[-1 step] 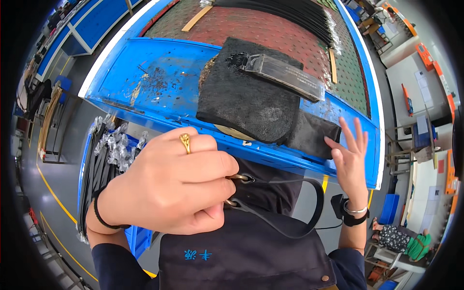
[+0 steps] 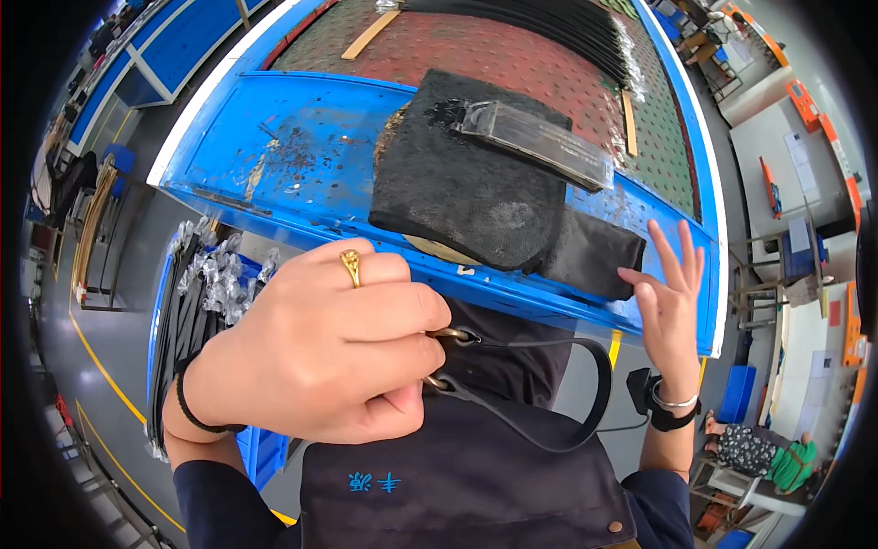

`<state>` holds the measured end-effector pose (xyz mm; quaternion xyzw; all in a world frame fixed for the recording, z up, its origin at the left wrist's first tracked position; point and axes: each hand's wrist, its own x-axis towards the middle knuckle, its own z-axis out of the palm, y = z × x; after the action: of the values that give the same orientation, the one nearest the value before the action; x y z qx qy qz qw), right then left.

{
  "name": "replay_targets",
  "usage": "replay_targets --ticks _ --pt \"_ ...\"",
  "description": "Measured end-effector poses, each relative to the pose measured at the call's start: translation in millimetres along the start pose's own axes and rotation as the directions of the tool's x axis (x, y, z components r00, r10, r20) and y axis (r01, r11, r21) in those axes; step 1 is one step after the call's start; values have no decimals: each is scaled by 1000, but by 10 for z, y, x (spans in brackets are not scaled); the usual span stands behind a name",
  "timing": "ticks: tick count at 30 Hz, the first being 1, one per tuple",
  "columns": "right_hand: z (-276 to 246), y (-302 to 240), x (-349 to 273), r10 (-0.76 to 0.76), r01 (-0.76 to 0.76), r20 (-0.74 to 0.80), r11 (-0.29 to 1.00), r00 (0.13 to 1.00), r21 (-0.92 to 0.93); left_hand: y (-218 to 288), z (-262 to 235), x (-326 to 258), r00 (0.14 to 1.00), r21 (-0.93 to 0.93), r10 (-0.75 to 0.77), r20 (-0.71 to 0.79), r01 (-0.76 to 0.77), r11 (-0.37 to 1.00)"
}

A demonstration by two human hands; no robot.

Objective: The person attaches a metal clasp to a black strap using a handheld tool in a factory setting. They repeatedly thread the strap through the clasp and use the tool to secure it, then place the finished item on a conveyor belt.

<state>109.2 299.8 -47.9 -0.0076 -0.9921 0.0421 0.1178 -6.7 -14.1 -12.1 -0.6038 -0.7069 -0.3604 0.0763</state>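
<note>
My left hand (image 2: 320,352), with a gold ring, is closed in a fist in the middle foreground. It grips the end of a thin black strap (image 2: 607,384) with brass-coloured metal fittings (image 2: 455,336); the gripped part is hidden inside the fist. The strap loops out to the right above my dark apron (image 2: 476,476). My right hand (image 2: 669,316) is raised by the table's front edge, fingers spread, thumb and forefinger close together. Their tips are beside a small black cloth (image 2: 593,256), whether touching it I cannot tell. A larger black cloth pad (image 2: 457,183) lies to its left.
A clear plastic box (image 2: 540,146) lies on the pad. The blue table (image 2: 311,137) is stained. Behind lie wooden strips (image 2: 370,37) and a row of black straps (image 2: 540,32). At lower left, a blue bin (image 2: 261,453) stands near plastic-wrapped black strips (image 2: 187,302). Someone sits at far right.
My right hand has shifted very slightly to the right. My left hand and the strap look the same.
</note>
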Motion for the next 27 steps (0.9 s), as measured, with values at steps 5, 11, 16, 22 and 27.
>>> replay_targets --ticks 5,11,16,22,27 --pt "-353 -579 -34 -341 367 -184 921 922 129 28 14 120 995 -42 -24 98 29 999" --pt "-332 -769 -57 -533 547 -157 835 831 61 74 6 176 992 -59 -35 117 42 997" --pt "-300 -774 -42 -514 528 -153 846 844 75 85 -4 177 993 -66 -20 117 28 997" --pt "-306 -474 -120 -328 418 -328 870 886 260 54 2 101 998 -17 -2 59 3 1000" --pt "27 -170 45 -16 63 -203 972 979 226 67 1 42 995 88 96 10 -97 991"
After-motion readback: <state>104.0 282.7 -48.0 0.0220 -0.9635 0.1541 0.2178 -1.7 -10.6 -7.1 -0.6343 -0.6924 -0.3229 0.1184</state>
